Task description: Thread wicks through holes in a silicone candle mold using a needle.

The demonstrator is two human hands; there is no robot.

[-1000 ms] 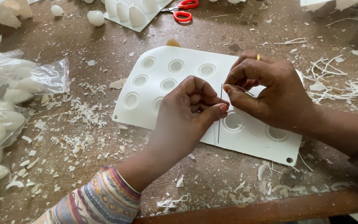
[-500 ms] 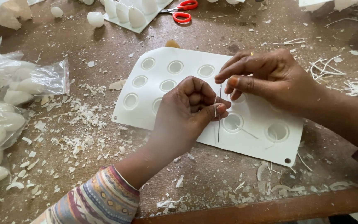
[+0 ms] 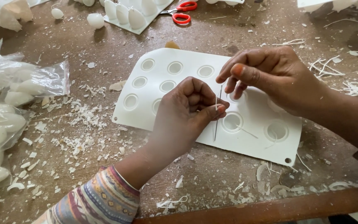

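Matt white plastic mould (image 3: 187, 66); thin metal needle (image 3: 217, 120); rough wooden table (image 3: 228, 182).

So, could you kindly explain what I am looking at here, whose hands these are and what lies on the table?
The view comes from a camera worn on a person's head, looking down at their own two bare hands; there is no machine. The left hand pinches a thin metal needle upright, with a pale thread at its top. The right hand hovers just beside the needle's tip, fingers curled. Beneath them lies a white mould sheet with round hollows, on a wooden table strewn with white flakes. To the left are clear bags of white egg-shaped pieces; red-handled scissors lie at the far edge.
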